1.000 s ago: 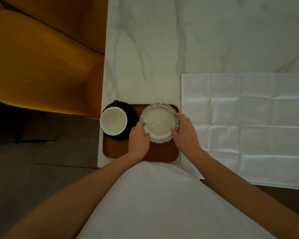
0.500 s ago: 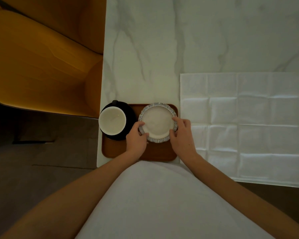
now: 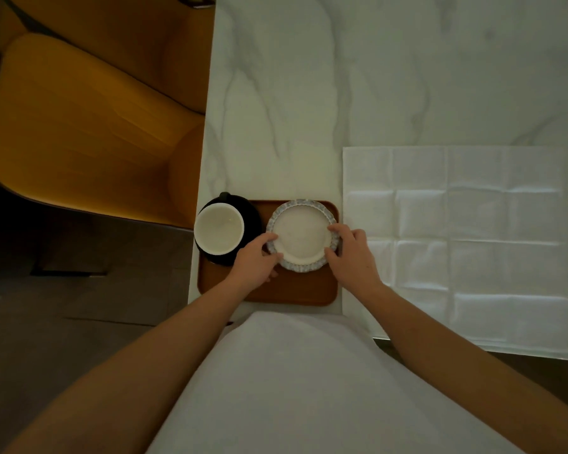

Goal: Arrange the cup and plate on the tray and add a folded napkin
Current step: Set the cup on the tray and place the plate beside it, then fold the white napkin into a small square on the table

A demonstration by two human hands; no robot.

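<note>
Both the left hand (image 3: 254,262) and the right hand (image 3: 353,253) grip the white fluted plate (image 3: 300,235) on the brown wooden tray (image 3: 292,291); the black cup (image 3: 219,230) is placed at its left, while the white creased napkin (image 3: 473,237) lies unfolded at the right.

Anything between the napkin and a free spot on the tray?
Nothing lies on the unfolded napkin, right of the tray. Both hands grip the plate: left hand, right hand. Cup and plate fill the tray's far half; only the near strip shows bare.
</note>
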